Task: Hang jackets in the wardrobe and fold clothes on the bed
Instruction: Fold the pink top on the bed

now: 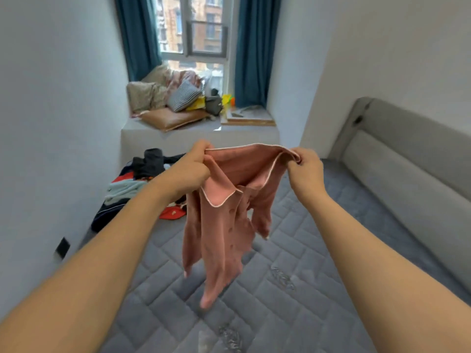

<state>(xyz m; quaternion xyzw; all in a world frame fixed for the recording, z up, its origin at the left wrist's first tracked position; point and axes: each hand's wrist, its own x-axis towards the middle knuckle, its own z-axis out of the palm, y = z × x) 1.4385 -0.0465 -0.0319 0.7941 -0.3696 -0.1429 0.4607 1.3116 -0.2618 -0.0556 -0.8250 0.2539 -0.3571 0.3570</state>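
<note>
Above the near middle of the grey quilted mattress point(293, 250), a pink button-front top point(224, 225) with pale piping is hanging in the air, held up by both hands. The left hand point(190, 169) is gripping one end of the garment's upper edge in a closed fist, and the right hand point(303, 166) is pinching the other end between thumb and curled fingers, so that edge is stretching left to right between them while the body and sleeves are dangling straight down toward the bed. The long axis is therefore running vertically, below the hands and between the forearms, with its lowest tip appearing to hang just clear of the mattress, though contact cannot be ruled out. Both hands are sitting at about the same height and distance from the cloth, neither clearly nearer. Laying it flat for folding will probably mean lowering the hem first onto the bare quilting directly beneath, then carrying the held edge away toward the far side. At the far left of the bed a heap of mixed clothes point(142, 184) is waiting, well apart from the top.
</note>
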